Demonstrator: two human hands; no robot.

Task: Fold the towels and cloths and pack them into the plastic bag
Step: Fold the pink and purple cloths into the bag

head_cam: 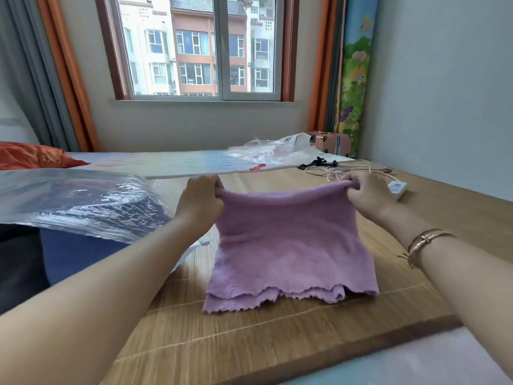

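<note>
A purple cloth [288,245] hangs doubled over above the bamboo mat [249,337], its scalloped lower edges just touching the mat. My left hand [201,197] pinches its top left corner and my right hand [366,194] pinches its top right corner, stretching the folded top edge between them. A clear plastic bag [75,201] lies to the left on the bed, with dark blue fabric [75,257] showing under and inside it.
Another crumpled clear plastic bag [266,152] lies at the far side of the bed, next to a black item [319,162], a white cable [333,172] and a white adapter [397,188]. An orange pillow [33,157] sits far left. A pink suitcase [331,143] stands by the wall.
</note>
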